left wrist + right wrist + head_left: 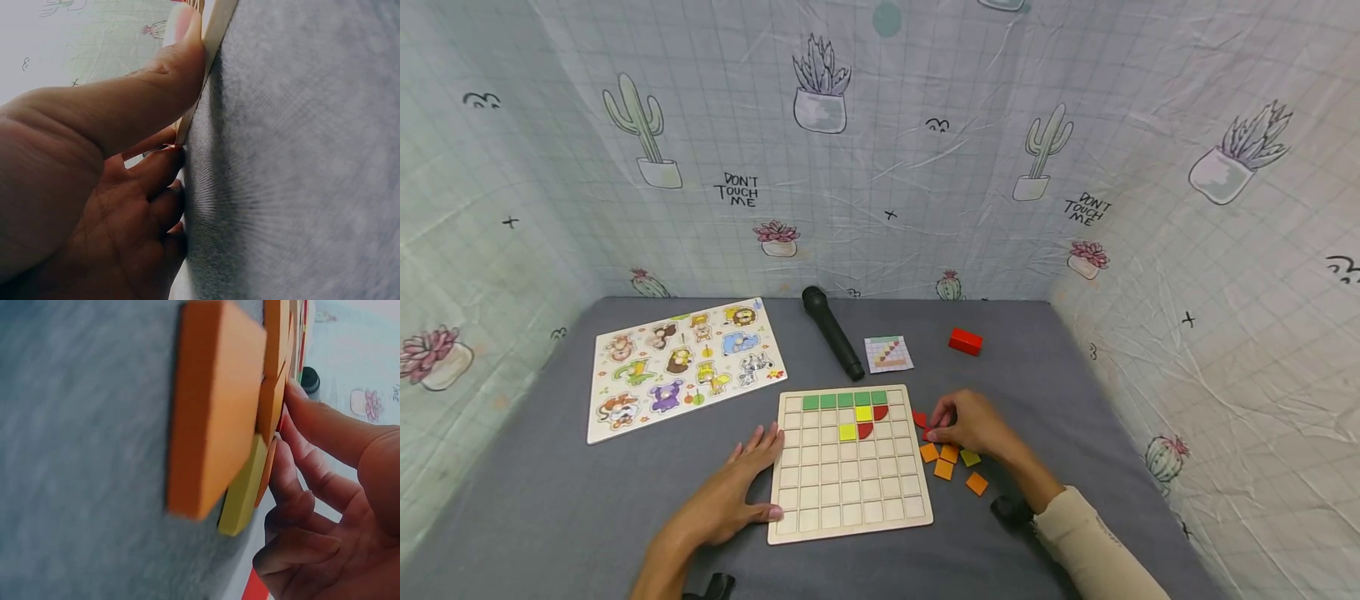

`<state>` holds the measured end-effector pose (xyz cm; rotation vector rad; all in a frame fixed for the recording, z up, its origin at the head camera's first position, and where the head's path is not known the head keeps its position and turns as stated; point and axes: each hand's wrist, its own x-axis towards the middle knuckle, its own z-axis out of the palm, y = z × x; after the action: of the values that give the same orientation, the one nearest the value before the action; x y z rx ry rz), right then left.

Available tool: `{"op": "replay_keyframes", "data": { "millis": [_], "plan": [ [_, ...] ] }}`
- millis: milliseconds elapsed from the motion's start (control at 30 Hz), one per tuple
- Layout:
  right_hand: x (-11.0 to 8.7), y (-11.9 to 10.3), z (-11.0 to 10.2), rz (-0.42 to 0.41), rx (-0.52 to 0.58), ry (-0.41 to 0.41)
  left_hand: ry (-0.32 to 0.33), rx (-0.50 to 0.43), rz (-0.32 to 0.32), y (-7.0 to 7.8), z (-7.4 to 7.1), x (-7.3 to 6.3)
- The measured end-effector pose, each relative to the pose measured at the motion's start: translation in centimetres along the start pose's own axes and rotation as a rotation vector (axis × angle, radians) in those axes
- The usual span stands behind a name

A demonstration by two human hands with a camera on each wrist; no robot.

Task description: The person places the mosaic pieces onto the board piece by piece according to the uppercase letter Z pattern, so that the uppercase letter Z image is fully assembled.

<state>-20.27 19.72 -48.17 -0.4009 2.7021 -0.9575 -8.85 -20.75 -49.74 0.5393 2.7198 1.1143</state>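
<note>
Right of centre in the head view, the right hand [973, 423] had its bent fingers and thumb narrowly apart at a red piece [927, 434], which lay right at the tips, on the hand's left side; whether it was pinched, I could not tell. Orange squares [943, 469] and a yellow-green square [970, 457] lay just below that hand. At lower left, the left hand [730, 492] spread wide, touching the grid board [850, 475] along its left edge.
</note>
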Motion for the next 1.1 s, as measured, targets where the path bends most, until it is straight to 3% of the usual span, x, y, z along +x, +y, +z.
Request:
{"op": "replay_keyframes", "data": {
  "millis": [367, 567, 867, 1100],
  "plan": [
    [0.1, -0.7, -0.1, -0.045, 0.050, -0.036, 0.007, -0.022, -0.002, 0.0, 0.0, -0.1],
    [0.4, -2.7, 0.3, -0.100, 0.044, -0.053, 0.000, -0.015, -0.002, -0.1, 0.0, -0.1],
    [1.8, -7.3, 3.2, -0.175, 0.026, -0.124, -0.011, -0.006, -0.020, 0.0, 0.0, -0.1],
    [3.2, -9.2, 6.1, -0.231, -0.032, -0.120, -0.001, -0.015, 0.011, 0.0, -0.1, -0.1]
  ]
}}
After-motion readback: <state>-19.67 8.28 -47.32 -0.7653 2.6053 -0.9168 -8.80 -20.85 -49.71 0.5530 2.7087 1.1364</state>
